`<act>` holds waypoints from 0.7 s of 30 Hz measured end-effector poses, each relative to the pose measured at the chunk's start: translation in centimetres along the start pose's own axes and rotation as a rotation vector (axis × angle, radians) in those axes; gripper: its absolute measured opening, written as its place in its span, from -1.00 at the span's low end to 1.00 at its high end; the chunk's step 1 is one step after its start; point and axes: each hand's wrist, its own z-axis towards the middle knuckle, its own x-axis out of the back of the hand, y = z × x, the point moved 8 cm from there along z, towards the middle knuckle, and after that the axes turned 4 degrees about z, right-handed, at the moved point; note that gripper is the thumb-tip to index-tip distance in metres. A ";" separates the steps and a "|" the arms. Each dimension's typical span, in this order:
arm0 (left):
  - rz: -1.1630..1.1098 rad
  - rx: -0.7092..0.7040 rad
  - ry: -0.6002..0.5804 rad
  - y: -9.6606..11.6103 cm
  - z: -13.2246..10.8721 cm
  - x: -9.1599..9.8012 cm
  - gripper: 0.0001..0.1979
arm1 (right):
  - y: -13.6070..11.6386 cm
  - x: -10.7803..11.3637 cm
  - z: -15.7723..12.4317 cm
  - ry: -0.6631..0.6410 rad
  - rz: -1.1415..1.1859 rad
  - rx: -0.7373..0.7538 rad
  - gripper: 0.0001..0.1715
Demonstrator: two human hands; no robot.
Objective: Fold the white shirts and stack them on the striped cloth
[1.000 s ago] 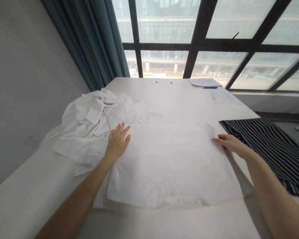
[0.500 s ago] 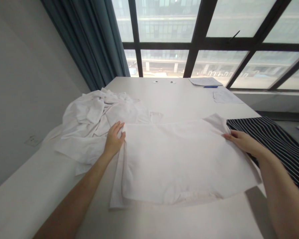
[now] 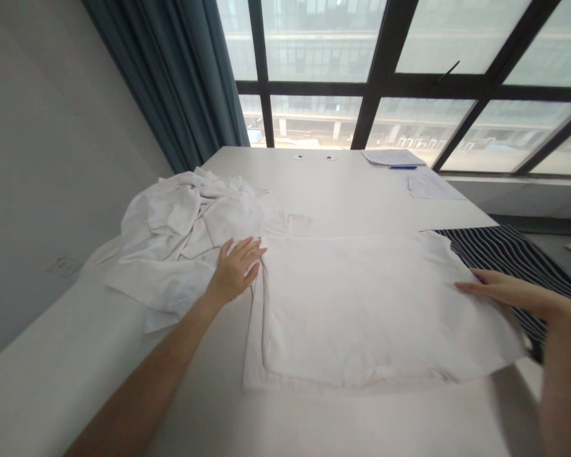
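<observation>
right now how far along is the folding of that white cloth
Done: the white cloth lies flat, folded into a rectangle on the table. In hand: the left hand rests open at its left edge, the right hand at its right edge beside the striped garment. Left: the crumpled white pile is unfolded.

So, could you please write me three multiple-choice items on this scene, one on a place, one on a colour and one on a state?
1. Where is the crumpled white pile?
A. left of the folded white cloth
B. right of it
C. on the floor
2. What colours is the cloth at the right?
A. red
B. dark with white stripes
C. green
3. How is the left hand?
A. fist
B. open, flat
C. holding a pen

A: it lies beyond the left hand. B: stripes show. B: fingers are spread on the fabric.
</observation>
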 end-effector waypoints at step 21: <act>-0.586 0.093 -0.299 -0.5 0.3 -3.2 -0.50 | -23.0 -24.4 -11.0 -0.594 0.191 0.947 -0.69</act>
